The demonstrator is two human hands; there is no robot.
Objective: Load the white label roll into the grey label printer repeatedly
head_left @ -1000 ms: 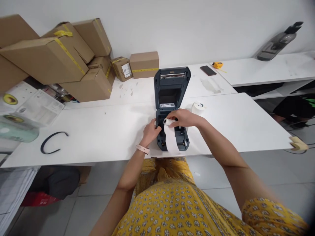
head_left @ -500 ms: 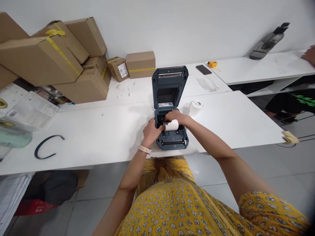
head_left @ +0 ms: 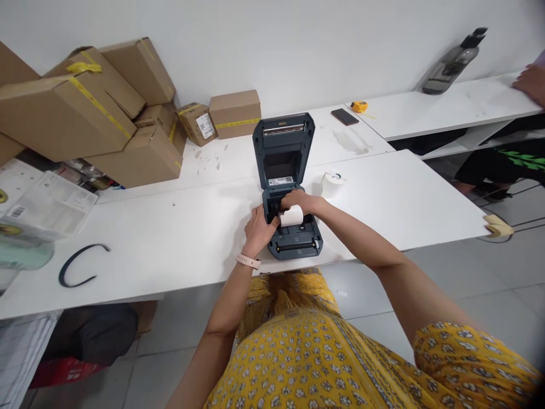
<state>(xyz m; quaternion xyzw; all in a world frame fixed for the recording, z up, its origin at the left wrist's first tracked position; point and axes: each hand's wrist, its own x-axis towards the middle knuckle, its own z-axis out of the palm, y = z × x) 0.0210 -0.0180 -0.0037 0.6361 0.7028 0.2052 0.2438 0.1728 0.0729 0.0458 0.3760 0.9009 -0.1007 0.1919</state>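
A dark grey-blue label printer (head_left: 293,249) stands on the white table with its lid (head_left: 284,149) raised. Inside its bay is a small white paper roll (head_left: 292,216). My right hand (head_left: 296,200) reaches in from the right, fingers curled over the roll's far side and partly hidden. Across from it, my left hand (head_left: 259,227) grips the printer's left side wall, its thumb over the edge by the roll's left end. Whether that thumb presses the roll I cannot tell. Another white roll (head_left: 332,184) stands on the table right of the printer.
Cardboard boxes (head_left: 128,153) are piled at the back left. A dark headband (head_left: 68,267) lies on the left of the table. Behind the printer are a phone (head_left: 344,116) and a yellow tape measure (head_left: 359,107). At far right, another person's hand (head_left: 530,85) rests beyond a bottle (head_left: 451,68).
The view has shifted slightly, moving the printer a little left in the picture. Both hands keep their places at the printer and the roll, with no clear change of grip.
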